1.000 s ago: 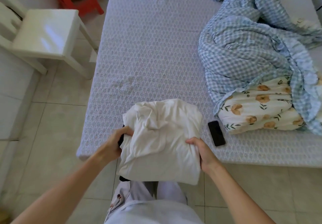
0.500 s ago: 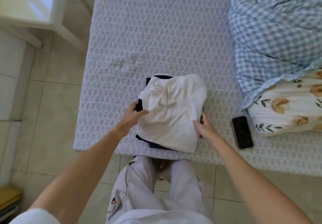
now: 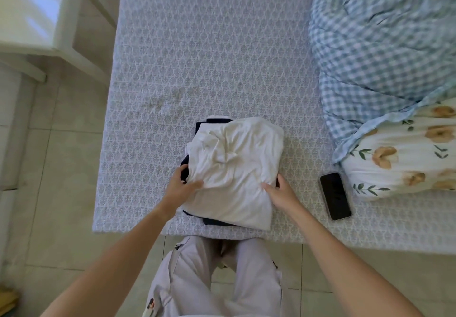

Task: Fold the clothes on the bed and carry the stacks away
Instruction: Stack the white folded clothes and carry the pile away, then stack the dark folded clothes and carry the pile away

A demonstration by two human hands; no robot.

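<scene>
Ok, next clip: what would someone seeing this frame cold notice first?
First the folded stack near the bed's front edge, a white garment over dark ones, with the left hand and right hand gripping its two sides. Next the blue checked quilt heaped at the right above a flowered pillow, with a dark phone lying face up between pillow and stack.

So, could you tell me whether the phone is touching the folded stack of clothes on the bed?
Apart. In the head view, the phone lies right of the folded stack, with a plain strip of patterned bed sheet between them.
</scene>
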